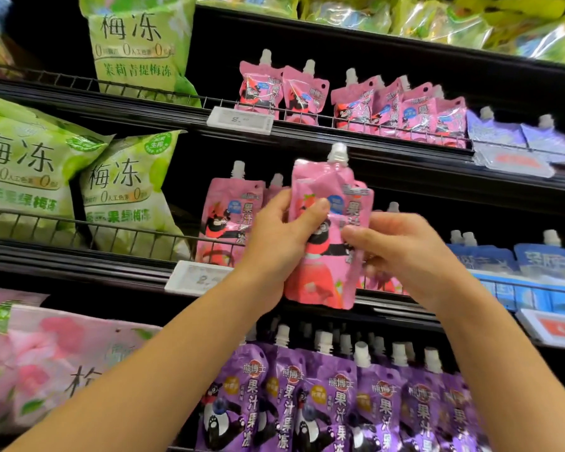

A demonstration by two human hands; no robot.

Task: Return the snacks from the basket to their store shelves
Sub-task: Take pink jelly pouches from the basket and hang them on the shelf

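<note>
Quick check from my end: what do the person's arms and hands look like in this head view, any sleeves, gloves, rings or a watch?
Both forearms are bare right down to the bottom edge of the picture; no sleeve shows. The left hand and right hand wear no gloves, and no ring, watch or bracelet is visible on the sides that face the camera. The right hand is slightly blurred, so small details there are hard to make out.

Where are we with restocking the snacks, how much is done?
In hand: both the left hand and right hand grip a pink spout pouch before the matching pink pouches on the shelf, not yet placed. The basket is out of view, so what's done or left is unknown.
</note>
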